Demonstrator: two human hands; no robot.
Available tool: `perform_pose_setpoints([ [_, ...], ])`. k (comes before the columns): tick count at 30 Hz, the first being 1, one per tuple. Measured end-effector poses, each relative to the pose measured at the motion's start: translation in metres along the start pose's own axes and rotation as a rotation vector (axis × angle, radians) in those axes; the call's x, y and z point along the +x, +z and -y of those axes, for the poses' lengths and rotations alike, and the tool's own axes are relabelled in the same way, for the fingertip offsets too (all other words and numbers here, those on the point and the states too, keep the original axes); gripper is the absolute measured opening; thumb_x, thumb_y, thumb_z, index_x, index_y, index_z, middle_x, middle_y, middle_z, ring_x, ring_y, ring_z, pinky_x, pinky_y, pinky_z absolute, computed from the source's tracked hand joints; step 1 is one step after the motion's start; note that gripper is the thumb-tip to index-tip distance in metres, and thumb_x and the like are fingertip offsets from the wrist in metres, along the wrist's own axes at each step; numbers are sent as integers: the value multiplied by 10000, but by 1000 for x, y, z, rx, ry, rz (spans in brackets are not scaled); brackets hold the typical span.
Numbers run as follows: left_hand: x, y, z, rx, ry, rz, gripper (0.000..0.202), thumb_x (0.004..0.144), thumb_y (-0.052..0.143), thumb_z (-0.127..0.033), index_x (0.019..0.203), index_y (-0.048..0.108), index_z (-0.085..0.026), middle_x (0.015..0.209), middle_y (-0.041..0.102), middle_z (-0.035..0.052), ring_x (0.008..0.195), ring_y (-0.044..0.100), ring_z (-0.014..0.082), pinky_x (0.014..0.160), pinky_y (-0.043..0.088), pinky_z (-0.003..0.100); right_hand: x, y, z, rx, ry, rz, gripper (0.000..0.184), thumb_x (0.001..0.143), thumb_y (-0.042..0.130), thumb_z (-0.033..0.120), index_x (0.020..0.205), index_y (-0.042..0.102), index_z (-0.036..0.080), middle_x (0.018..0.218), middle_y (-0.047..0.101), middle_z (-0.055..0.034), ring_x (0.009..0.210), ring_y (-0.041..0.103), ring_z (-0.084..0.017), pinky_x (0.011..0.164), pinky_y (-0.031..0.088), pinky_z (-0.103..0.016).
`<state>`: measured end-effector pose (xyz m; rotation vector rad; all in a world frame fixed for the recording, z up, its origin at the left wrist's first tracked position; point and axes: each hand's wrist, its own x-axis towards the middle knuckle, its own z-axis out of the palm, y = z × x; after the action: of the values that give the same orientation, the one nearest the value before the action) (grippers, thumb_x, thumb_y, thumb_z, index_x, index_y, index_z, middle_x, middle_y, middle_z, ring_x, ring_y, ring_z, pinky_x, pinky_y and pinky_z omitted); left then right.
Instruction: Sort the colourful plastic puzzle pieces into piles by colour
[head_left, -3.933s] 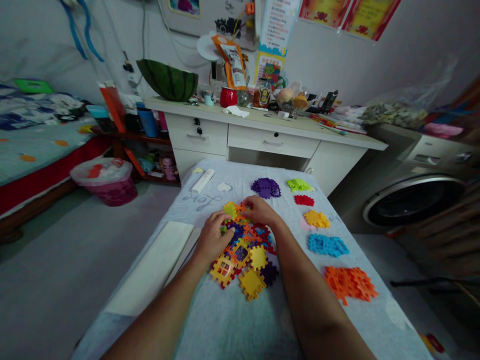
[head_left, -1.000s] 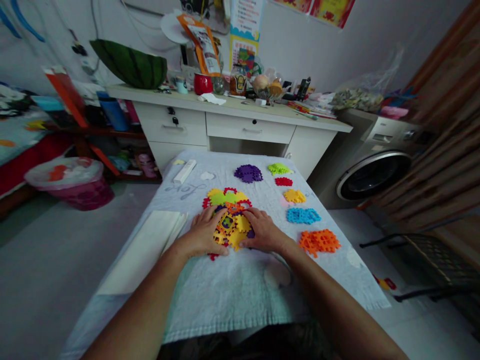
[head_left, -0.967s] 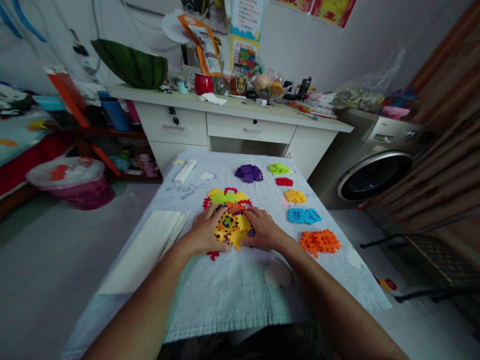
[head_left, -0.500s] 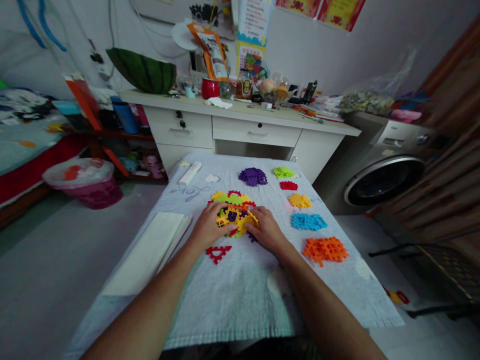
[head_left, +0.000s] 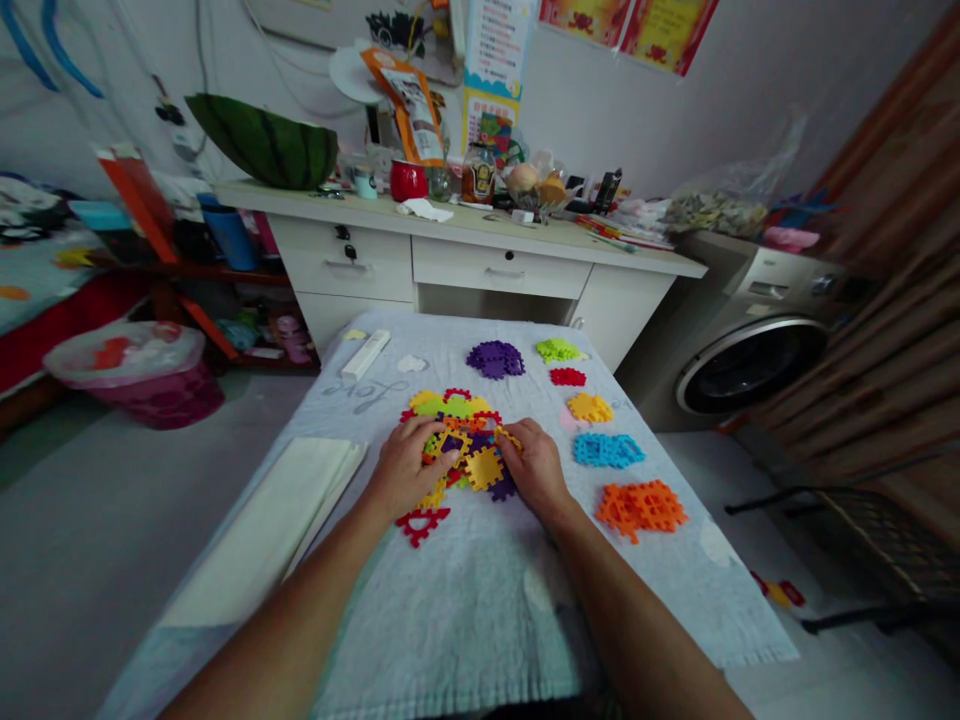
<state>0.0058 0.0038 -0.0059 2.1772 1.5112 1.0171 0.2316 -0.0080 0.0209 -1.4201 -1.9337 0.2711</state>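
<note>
A mixed heap of notched plastic building pieces [head_left: 442,404] lies on the cloth-covered table. My left hand [head_left: 405,468] is closed at its left side, thumb and fingers around a yellow window-shaped building piece [head_left: 453,441]. Across from it, my right hand [head_left: 537,466] pinches another yellow building piece [head_left: 509,438], mostly hidden by the fingers. Between the hands a solid yellow square piece [head_left: 484,468] rests on the heap, with purple pieces [head_left: 502,488] beside it. A red triangular piece [head_left: 422,524] lies just below my left hand.
Sorted piles stand rightward: purple [head_left: 495,359], light green [head_left: 557,349], red [head_left: 568,376], yellow [head_left: 590,407], blue [head_left: 609,450] and orange [head_left: 642,508]. A folded white cloth [head_left: 262,530] and a white box [head_left: 366,354] lie left. Behind is a white desk [head_left: 465,240].
My hands have moved slightly apart. The solid yellow square piece, earlier by my right thumb, now lies on the heap between them. The whole view has shifted a little.
</note>
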Motion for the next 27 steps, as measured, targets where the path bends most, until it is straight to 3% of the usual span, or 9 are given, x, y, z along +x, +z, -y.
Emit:
perform_pose_setpoints([
  [8,0,-4,0,6,-46,-62,359,854,551,-492,1091,642,-238,1230,585,72,1183,528,271,1042,405,468,5,3,-14,-39,71,-98,352,820,462,78,1083,681,162,1084,615,-115,1054,560,-225,963,452,-357],
  [14,2,-6,3,-6,-72,-68,382,845,549,-513,1079,657,-231,1216,590,78,1170,533,272,1040,405,471,7,0,-21,-51,124,137,561,672,509,42,1218,606,131,1234,602,-127,1154,529,-233,1059,387,-380],
  [19,3,-5,3,-21,-55,-75,369,842,551,-507,1062,660,-231,1187,608,73,1166,540,269,1046,401,464,7,-7,-18,-89,143,232,487,744,566,160,1229,598,132,1207,644,-126,1108,564,-245,1009,409,-374],
  [27,2,-2,7,-23,-72,-64,384,852,526,-510,1060,656,-214,1210,606,84,1183,531,273,1055,394,469,13,-17,-20,-141,90,383,462,753,578,159,1213,622,145,1220,646,-109,1109,566,-237,997,403,-345],
])
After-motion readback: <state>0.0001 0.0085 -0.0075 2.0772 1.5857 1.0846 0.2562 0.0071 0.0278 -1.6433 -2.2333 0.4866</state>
